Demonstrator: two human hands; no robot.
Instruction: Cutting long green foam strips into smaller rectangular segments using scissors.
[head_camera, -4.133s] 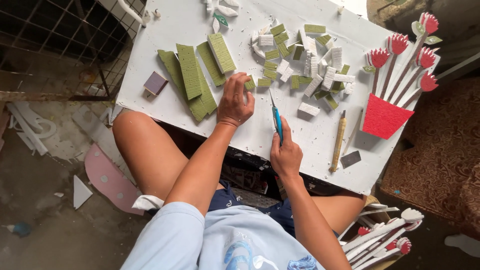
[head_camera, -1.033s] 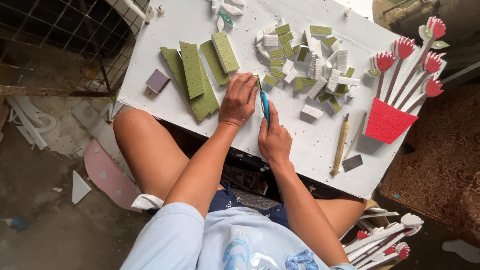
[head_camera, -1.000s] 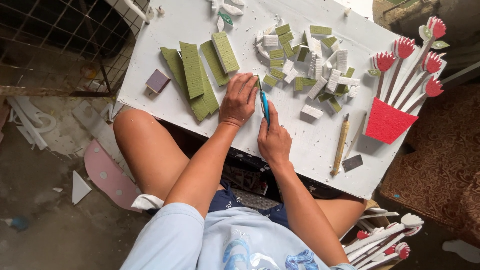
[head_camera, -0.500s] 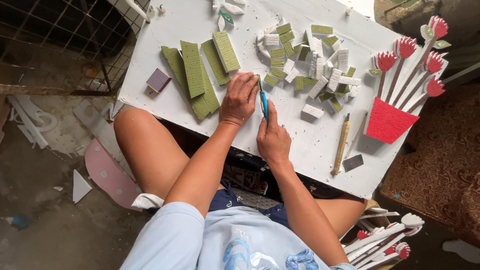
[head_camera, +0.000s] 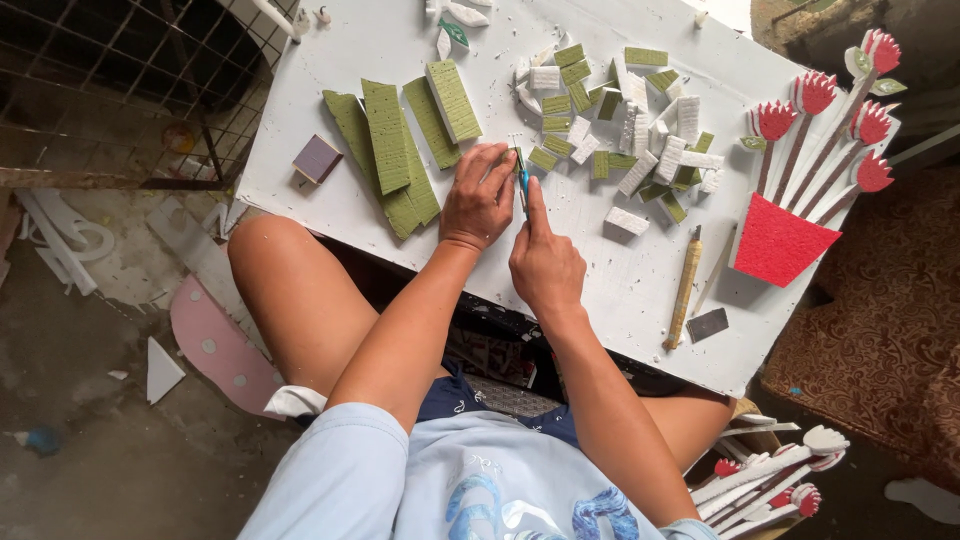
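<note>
Knees sit bare under the near edge of the white table (head_camera: 640, 290), which runs aslant across the head view, its near right corner low beside a red-brown patterned cushion (head_camera: 870, 330). Bare tabletop lies just right of the hands, reaching to a wooden-handled tool (head_camera: 684, 288) and a small dark square (head_camera: 708, 324) near that edge. The right hand (head_camera: 545, 262) rests wrist-down near the table's front, fingers curled round a blue-handled knife (head_camera: 522, 178), the forefinger stretched along it. The knife's long axis runs away from the body, tip pointing toward the far side. Just left, touching it, the left hand (head_camera: 478, 198) lies palm down, fingers bunched together and pressed on a small piece I cannot make out. Left of that hand lie 4 long green foam strips (head_camera: 392, 150), fanned and overlapping, and a small purple block (head_camera: 317, 158) near the left edge. Farther back, cut green and white foam blocks (head_camera: 620, 125) lie scattered. At the far right stands a red pot cutout with 5 red flowers (head_camera: 790, 220)
</note>
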